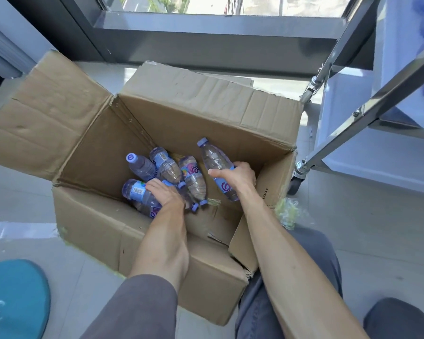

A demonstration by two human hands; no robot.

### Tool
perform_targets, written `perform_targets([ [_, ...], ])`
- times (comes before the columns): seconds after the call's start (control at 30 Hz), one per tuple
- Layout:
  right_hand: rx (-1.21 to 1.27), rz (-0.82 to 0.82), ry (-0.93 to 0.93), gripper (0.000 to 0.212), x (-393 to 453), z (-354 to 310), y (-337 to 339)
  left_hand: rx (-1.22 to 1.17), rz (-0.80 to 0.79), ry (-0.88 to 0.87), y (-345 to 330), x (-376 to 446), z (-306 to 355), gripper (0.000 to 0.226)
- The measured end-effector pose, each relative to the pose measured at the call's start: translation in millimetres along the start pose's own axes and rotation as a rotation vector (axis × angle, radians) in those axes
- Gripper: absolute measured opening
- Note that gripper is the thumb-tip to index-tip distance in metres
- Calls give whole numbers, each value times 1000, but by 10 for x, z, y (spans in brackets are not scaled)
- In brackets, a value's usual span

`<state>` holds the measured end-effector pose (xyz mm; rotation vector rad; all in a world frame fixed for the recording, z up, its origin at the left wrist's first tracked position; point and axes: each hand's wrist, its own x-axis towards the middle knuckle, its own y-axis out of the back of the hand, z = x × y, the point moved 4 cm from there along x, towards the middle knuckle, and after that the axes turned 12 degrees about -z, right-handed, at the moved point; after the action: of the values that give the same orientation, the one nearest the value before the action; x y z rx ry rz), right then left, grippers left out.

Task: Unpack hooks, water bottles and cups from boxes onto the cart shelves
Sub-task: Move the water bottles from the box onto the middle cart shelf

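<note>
Both in the box: right hand gripped one bottle mid-body, left hand clutched another. Slick plastic; could slip, or snag the right-edge flap.

Cart cut off at right edge

Six water bottles, one cardboard box, one cart, two hands.
</note>
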<state>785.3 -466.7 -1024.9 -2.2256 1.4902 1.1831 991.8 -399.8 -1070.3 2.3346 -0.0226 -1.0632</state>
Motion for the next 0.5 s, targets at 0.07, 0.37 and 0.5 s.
perform_targets([
  [0.07, 3, -6, 15, 59, 24, 8, -8, 105, 25, -16, -58, 97, 47, 54],
  [0.37, 107, -46, 369, 41, -219, -326, -58, -694, 44, -349, 318, -214, -265, 66],
  [0.5, 322, -57, 569, 28, -584, -421, 59, -1469, -75, -637, 356, -590, -207, 62],
])
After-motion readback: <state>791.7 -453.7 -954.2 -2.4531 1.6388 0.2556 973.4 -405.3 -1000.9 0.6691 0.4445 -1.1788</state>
